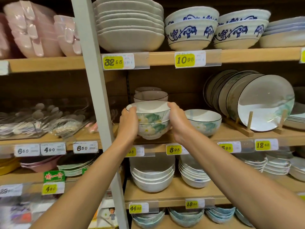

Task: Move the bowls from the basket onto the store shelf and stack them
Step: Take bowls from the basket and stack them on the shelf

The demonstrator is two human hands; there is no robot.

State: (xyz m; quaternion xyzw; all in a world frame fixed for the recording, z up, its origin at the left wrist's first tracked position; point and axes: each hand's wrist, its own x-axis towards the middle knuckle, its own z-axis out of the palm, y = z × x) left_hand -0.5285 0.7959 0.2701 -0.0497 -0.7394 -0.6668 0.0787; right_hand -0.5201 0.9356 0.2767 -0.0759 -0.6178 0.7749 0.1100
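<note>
Left hand [127,120] and right hand [175,119] are curled shut on opposite sides of two nested lotus bowls [152,121], thumbs over the top rim. The pair sits at the front edge of the middle shelf [231,134]; base contact is probably made, hard to confirm. Best to slide it back squarely, then release evenly. A single matching bowl [203,122] is just beside the right hand; stacked bowls behind [150,95] limit depth. Basket not in view.
</note>
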